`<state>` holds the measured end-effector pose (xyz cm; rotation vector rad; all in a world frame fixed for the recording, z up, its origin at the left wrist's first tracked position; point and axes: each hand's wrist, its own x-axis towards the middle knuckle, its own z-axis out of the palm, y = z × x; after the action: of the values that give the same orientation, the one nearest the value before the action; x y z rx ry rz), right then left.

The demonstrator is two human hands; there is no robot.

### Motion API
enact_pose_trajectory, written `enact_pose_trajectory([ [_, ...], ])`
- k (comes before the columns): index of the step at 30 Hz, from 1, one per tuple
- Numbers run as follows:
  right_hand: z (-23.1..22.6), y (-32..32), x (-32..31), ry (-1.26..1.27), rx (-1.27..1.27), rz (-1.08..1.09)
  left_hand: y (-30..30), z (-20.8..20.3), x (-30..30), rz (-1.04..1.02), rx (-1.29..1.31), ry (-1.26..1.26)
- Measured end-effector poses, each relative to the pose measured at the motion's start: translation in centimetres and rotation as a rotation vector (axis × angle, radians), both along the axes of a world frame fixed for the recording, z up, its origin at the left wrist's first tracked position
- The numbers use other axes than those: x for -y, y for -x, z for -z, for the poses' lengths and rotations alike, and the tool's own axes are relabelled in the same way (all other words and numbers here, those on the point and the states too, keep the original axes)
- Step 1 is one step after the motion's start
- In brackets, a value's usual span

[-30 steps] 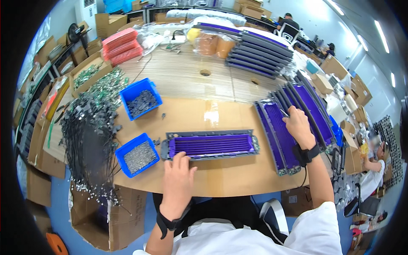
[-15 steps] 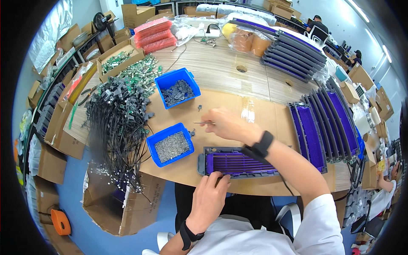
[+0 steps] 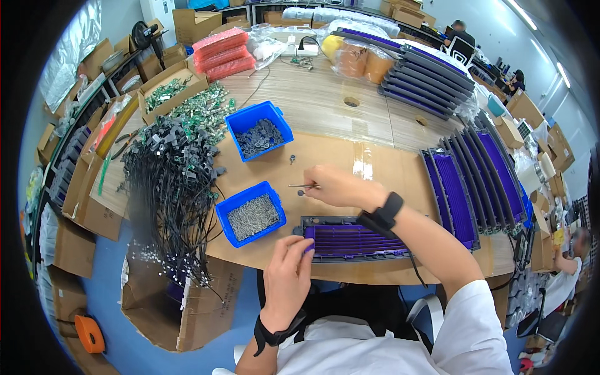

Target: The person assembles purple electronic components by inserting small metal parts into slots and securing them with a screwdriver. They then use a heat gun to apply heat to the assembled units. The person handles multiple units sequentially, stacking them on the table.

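Note:
My right hand [image 3: 340,186] is closed on a thin pair of metal tweezers [image 3: 304,186], pointing left above the brown cardboard. A small dark grey round part [image 3: 300,193] shows just under the tweezers; whether they grip it I cannot tell. My left hand [image 3: 289,275] grips the left end of a long grille panel [image 3: 359,240], purple slats in a dark grey frame, lying at the near table edge. Its fingers hide that corner. Left of my right hand stands a blue bin [image 3: 251,214] of small metal pieces, and behind it another blue bin [image 3: 259,131] of grey round parts.
A pile of black cables with grey connectors [image 3: 169,162] hangs over the left edge. Green circuit boards [image 3: 203,103] lie behind it. Stacked purple-grey panels [image 3: 475,181] stand at right, more [image 3: 428,81] farther back. One grey part [image 3: 292,159] lies on the cardboard.
My left hand has shifted left along the panel to its left end. My right hand has moved slightly right and down with the tweezers. The grey part beside the near bin is gone from there.

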<state>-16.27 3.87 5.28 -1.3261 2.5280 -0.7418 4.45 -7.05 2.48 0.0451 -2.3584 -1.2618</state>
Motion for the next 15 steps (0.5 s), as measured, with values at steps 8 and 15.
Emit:
enact_pose_trajectory([
  [8, -4.8, -7.6, -4.7, 0.217, 0.225, -0.058, 1.6, -1.4, 0.1, 0.062, 0.072, -0.57],
  [15, -3.0, -8.2, -6.0, 0.389, 0.446, 0.065, 1.9, -1.7, -1.1, 0.076, 0.053, -0.692],
])
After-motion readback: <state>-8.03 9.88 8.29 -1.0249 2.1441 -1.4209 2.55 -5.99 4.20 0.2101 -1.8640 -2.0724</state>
